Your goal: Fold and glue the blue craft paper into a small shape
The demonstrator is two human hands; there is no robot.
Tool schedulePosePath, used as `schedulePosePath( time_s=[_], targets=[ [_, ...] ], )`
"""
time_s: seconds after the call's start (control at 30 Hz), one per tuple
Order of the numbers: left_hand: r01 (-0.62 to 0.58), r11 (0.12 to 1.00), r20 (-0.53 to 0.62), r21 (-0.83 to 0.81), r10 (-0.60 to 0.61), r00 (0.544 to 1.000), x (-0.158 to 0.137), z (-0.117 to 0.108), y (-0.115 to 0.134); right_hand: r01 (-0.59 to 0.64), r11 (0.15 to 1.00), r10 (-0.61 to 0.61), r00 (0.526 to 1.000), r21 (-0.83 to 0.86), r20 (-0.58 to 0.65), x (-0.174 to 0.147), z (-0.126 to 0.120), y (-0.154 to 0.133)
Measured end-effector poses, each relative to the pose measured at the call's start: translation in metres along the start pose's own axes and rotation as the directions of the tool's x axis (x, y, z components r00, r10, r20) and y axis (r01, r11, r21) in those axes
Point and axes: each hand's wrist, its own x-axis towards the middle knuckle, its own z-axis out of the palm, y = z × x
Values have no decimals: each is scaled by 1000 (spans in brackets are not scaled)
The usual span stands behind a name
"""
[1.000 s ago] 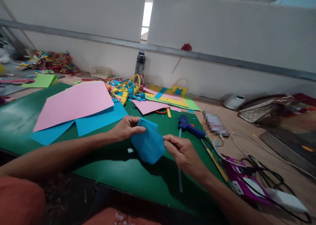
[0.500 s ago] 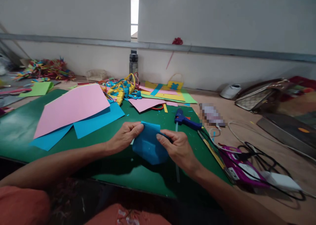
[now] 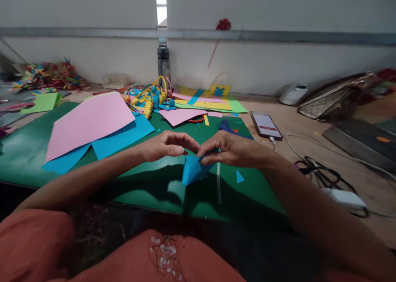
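Folded bright-blue paper piece [image 3: 194, 169]'s pinched in the right hand [image 3: 208, 153] above the smooth green desk [image 3: 21, 154], left hand [image 3: 185, 145] loosely open just beside it. I'd pinch lightly and square the edges so nothing crumples.

A green surface [image 3: 139, 196] is below the grip of the right hand [image 3: 232, 148]. On it, left of this grip, lie blue sheets [image 3: 123, 141]; nearer and just right, a small blue triangle [image 3: 239, 177]. Behind the grip, mostly covered, is probably a glue gun [image 3: 225, 125]. Farther right, the brown tabletop [image 3: 300, 123] carries a phone [image 3: 266, 127].
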Motion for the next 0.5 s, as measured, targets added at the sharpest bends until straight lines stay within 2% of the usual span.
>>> schedulePosePath(
  time_s=[0.07,0.2,0.3,0.37,0.43,0.47,0.5],
  targets=[
    [6,1000,14,20,-6,1000,3,-2,2,18,994,-19,1000,-112,-9,3,-8,-3],
    [106,989,75,98,-114,991,5,3,9,35,955,-31,999,-293,18,8,-19,-12],
    [129,972,157,196,-161,974,5,11,15,40,932,-39,999,-360,9,16,-23,-16],
    [133,966,146,220,-167,975,4,16,16,63,926,-74,997,-372,-14,20,-21,-16],
    [136,967,60,217,-152,987,1,20,14,87,923,-146,981,-375,-131,22,-15,-15],
    [140,967,-1,213,-143,990,-2,21,12,86,920,-190,951,-381,-243,21,-10,-14],
    [144,968,-67,208,-133,989,-4,22,9,60,919,-224,894,-391,-388,18,-4,-12]
  ],
)
